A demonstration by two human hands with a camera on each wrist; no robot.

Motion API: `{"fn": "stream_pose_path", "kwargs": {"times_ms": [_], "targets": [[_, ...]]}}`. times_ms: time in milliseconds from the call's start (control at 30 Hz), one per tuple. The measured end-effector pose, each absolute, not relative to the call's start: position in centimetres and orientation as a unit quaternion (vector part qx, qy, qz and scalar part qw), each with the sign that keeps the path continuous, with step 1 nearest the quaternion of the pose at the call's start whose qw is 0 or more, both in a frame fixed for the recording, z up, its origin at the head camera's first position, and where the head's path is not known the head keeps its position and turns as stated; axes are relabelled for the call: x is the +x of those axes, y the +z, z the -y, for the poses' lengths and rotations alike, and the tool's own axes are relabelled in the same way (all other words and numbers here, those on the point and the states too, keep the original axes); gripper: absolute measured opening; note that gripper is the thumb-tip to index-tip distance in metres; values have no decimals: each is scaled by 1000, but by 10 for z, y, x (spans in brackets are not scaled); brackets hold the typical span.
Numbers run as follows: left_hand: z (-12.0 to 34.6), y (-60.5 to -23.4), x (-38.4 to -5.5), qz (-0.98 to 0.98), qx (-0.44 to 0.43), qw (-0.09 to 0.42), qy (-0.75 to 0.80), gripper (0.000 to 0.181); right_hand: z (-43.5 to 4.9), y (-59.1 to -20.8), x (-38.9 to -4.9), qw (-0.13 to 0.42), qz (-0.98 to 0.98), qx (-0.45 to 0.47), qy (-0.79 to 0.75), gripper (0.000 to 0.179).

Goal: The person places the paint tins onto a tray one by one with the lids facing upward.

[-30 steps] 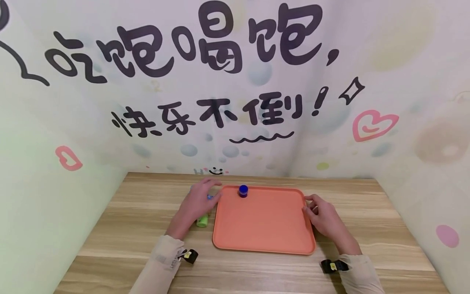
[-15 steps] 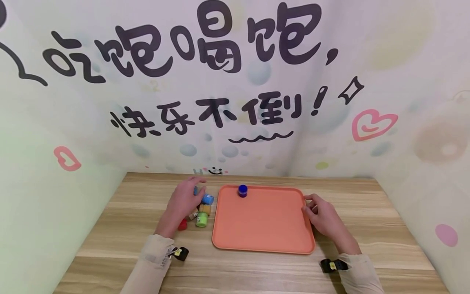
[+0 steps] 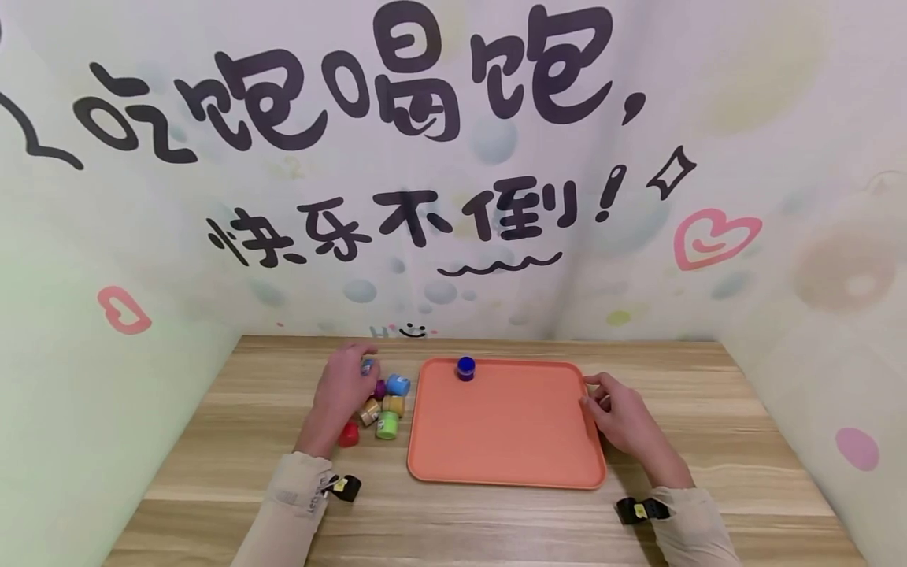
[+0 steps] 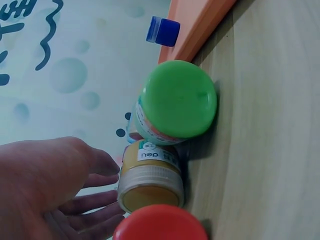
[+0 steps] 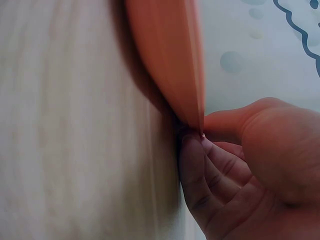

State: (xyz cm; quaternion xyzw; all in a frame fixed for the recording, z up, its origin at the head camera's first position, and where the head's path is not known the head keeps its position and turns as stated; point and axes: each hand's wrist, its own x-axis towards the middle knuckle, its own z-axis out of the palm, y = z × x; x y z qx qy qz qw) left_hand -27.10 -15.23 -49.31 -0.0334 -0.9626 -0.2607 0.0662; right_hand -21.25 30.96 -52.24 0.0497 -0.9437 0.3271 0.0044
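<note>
My left hand bends over a cluster of small lidded jars left of the tray. A blue jar shows between its thumb and fingers; I cannot tell whether they grip it. In the left wrist view, the fingertips disappear behind a gold jar labelled "deli", beside a green jar and a red jar. My right hand pinches the right rim of an orange tray; its thumb and fingers meet at the rim in the right wrist view. A dark blue jar sits at the tray's back edge.
A light blue jar, a purple jar and a second gold jar lie close together against the tray's left side. The wooden table ends at a printed wall behind.
My left hand has moved left from the tray's left edge to the far side of the jar cluster, uncovering several jars. The right hand stays at the tray rim; the dark blue jar stays put.
</note>
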Motion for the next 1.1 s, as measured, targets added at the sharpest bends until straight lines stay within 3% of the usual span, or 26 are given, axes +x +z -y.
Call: {"fn": "stream_pose_path", "kwargs": {"times_ms": [700, 1100], "targets": [[150, -498, -274, 953, 22, 43, -299, 39, -309, -523, -214, 4, 943, 42, 331, 39], [148, -497, -274, 950, 26, 45, -307, 28, -310, -524, -213, 8, 941, 49, 334, 37]]}}
